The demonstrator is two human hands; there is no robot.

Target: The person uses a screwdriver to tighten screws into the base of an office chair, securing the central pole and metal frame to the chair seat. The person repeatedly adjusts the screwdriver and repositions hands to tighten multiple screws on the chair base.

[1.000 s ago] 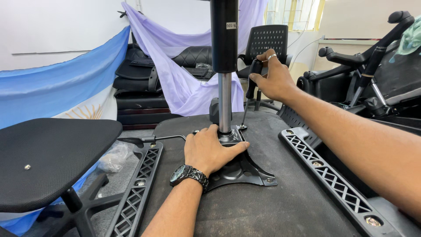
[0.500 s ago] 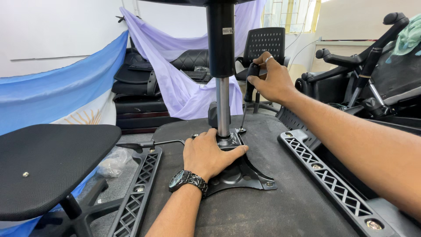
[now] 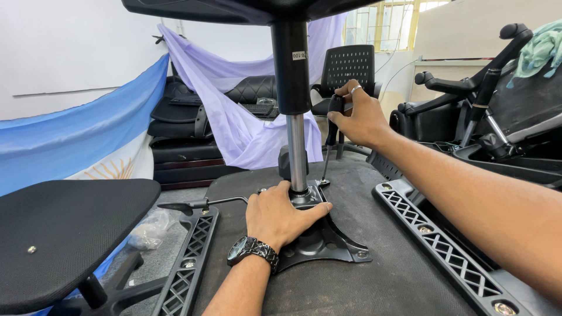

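- Since the earlier frames the view has tilted a little, so the black column and both hands sit slightly lower and more to the centre; the hands themselves have kept their places.
- At the lower left of the frame a black mesh seat pad [image 3: 64, 234] fills the corner, with a blue and white cloth [image 3: 70, 140] draped behind it.
- Just right of it lies a black ribbed plastic strip [image 3: 190, 266] along the edge of the upturned seat underside [image 3: 374, 281], which serves as the table here.
- Left of centre, the left hand [image 3: 281, 213], with a dark wristwatch [image 3: 252, 250] on the wrist, lies flat with fingers spread, pressing on the black metal mechanism plate [image 3: 328, 246]; its grip is open, palm down, closed on nothing.
- At the centre the chrome gas-lift rod [image 3: 297, 152] rises upright from that plate into a thicker black column [image 3: 291, 70] near the top of the frame.
- Just right of the rod, the right hand [image 3: 360, 117], wearing a ring, has its grip closed around the black handle of a screwdriver [image 3: 332, 131] whose thin shaft runs down to the plate's rear edge.
- A second ribbed strip [image 3: 433, 246] runs along the lower right.
- At the upper right stand black chair parts [image 3: 468, 88] and a green cloth [image 3: 541, 50].
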